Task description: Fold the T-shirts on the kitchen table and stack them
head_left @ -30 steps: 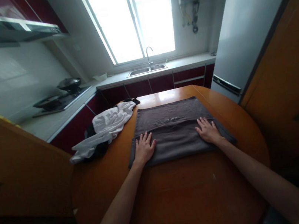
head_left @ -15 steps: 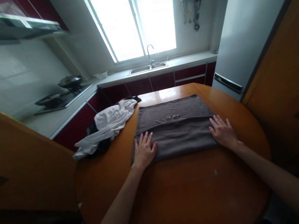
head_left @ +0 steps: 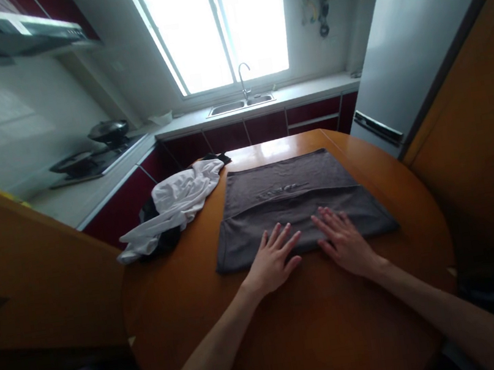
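Observation:
A dark grey cloth (head_left: pixel 289 174) lies flat on the round wooden table (head_left: pixel 325 334), its near part folded over and a few small wrinkles near the fold. My left hand (head_left: pixel 274 261) rests with fingers spread at the cloth's near edge, left of the middle. Just to the right, my right hand (head_left: pixel 343 241) lies on the same near edge, fingers also apart. Neither hand grips anything.
A white garment (head_left: pixel 183 191) with black cloth under it lies along the table's left edge. Beyond the table is a counter with a sink (head_left: pixel 242 105). Pans (head_left: pixel 108 131) stand on the stove at left, and a fridge (head_left: pixel 384 47) at right.
Both hands have moved inward from the cloth's sides and a little nearer to me. The cloth's near right corner now shows. The view has shifted slightly.

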`<action>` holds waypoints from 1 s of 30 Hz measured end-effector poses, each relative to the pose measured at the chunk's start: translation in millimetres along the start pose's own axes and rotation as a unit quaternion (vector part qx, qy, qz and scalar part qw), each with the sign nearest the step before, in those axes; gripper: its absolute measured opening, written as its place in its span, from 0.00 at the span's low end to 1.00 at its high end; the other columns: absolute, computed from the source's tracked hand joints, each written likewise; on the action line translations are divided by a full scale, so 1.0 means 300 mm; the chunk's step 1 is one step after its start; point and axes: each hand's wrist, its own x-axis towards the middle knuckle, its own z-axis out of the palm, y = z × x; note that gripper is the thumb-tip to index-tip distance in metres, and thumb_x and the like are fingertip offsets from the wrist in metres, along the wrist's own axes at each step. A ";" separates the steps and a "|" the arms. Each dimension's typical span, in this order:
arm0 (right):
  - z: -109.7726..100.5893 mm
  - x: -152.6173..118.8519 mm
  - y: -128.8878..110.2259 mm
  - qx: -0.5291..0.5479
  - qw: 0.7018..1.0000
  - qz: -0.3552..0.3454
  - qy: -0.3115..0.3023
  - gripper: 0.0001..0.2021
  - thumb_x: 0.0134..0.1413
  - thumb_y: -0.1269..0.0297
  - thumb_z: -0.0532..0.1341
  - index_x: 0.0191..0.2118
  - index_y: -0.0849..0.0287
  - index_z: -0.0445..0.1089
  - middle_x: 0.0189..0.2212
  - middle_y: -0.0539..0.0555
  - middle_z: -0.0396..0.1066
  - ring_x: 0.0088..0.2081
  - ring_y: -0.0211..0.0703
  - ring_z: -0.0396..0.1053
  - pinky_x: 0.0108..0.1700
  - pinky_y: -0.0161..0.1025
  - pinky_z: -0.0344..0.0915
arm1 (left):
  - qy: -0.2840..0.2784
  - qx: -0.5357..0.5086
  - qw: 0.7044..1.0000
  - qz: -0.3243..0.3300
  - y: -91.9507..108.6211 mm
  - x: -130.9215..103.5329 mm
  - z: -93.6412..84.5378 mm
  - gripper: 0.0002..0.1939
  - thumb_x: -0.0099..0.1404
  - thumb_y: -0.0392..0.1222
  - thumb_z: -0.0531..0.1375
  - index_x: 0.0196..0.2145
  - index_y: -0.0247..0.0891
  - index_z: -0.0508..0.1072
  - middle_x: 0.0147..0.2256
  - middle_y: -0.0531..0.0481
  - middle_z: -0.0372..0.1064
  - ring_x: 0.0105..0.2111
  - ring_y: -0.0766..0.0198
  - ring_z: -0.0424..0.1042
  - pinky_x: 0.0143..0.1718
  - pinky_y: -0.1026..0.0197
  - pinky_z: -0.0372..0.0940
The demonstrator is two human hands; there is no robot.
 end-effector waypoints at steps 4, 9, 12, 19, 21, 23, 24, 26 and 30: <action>0.028 -0.026 -0.089 0.037 0.994 -0.074 -0.065 0.30 0.69 0.49 0.52 0.72 0.51 0.51 0.73 0.57 0.43 0.73 0.52 0.40 0.71 0.59 0.38 | -0.039 -0.004 0.998 0.052 0.027 -0.016 0.011 0.31 0.75 0.59 0.50 0.71 0.57 0.49 0.72 0.50 0.43 0.72 0.49 0.42 0.69 0.34 0.37; 0.024 -0.034 -0.077 0.049 0.994 -0.067 -0.070 0.30 0.70 0.50 0.51 0.72 0.52 0.52 0.73 0.58 0.43 0.73 0.51 0.41 0.71 0.59 0.39 | -0.039 -0.007 0.998 0.053 0.012 -0.026 0.004 0.31 0.74 0.59 0.52 0.71 0.57 0.51 0.72 0.50 0.43 0.72 0.48 0.42 0.69 0.33 0.38; 0.011 -0.026 -0.069 0.053 0.998 -0.032 -0.026 0.29 0.71 0.54 0.50 0.73 0.53 0.50 0.73 0.58 0.43 0.73 0.50 0.41 0.71 0.59 0.38 | -0.048 -0.013 0.998 0.049 0.021 -0.022 -0.007 0.31 0.74 0.59 0.52 0.71 0.57 0.52 0.72 0.49 0.44 0.72 0.47 0.43 0.69 0.32 0.39; 0.021 -0.001 0.017 0.012 0.986 0.148 0.070 0.29 0.73 0.54 0.44 0.74 0.54 0.45 0.74 0.61 0.41 0.74 0.54 0.38 0.69 0.65 0.40 | 0.032 -0.024 0.999 -0.035 -0.069 -0.039 -0.054 0.27 0.77 0.52 0.49 0.71 0.51 0.53 0.71 0.48 0.50 0.71 0.54 0.46 0.70 0.40 0.45; 0.022 -0.002 0.043 -0.002 0.984 0.170 0.060 0.28 0.73 0.53 0.43 0.72 0.57 0.51 0.73 0.63 0.45 0.73 0.54 0.41 0.69 0.65 0.41 | 0.049 -0.020 0.995 -0.079 -0.147 -0.060 -0.068 0.28 0.77 0.52 0.49 0.71 0.51 0.53 0.71 0.47 0.49 0.72 0.50 0.45 0.68 0.37 0.47; 0.018 -0.005 0.062 -0.007 0.983 0.175 0.054 0.29 0.73 0.52 0.43 0.71 0.59 0.54 0.72 0.63 0.48 0.73 0.54 0.43 0.69 0.64 0.42 | 0.053 -0.016 0.991 -0.118 -0.231 -0.086 -0.075 0.30 0.76 0.53 0.50 0.71 0.51 0.52 0.71 0.46 0.47 0.72 0.47 0.43 0.67 0.34 0.47; 0.016 -0.007 0.070 -0.008 0.983 0.176 0.056 0.29 0.73 0.52 0.42 0.71 0.60 0.54 0.72 0.63 0.49 0.73 0.53 0.43 0.70 0.63 0.42 | 0.054 -0.015 0.989 -0.134 -0.270 -0.100 -0.075 0.30 0.76 0.54 0.50 0.71 0.50 0.52 0.71 0.45 0.47 0.72 0.47 0.42 0.67 0.33 0.47; 0.015 -0.010 0.086 -0.008 0.981 0.185 0.060 0.30 0.73 0.51 0.42 0.71 0.61 0.54 0.72 0.63 0.48 0.73 0.53 0.43 0.70 0.63 0.41 | 0.047 -0.014 0.985 -0.165 -0.338 -0.127 -0.068 0.30 0.76 0.55 0.50 0.71 0.49 0.52 0.72 0.44 0.46 0.72 0.47 0.41 0.67 0.32 0.45; 0.036 -0.023 0.132 0.002 0.972 0.232 0.037 0.32 0.72 0.49 0.40 0.69 0.63 0.58 0.70 0.68 0.53 0.71 0.60 0.48 0.67 0.68 0.44 | 0.005 -0.061 0.980 -0.191 -0.435 -0.168 -0.063 0.31 0.74 0.58 0.51 0.69 0.47 0.58 0.71 0.43 0.48 0.71 0.46 0.45 0.66 0.32 0.48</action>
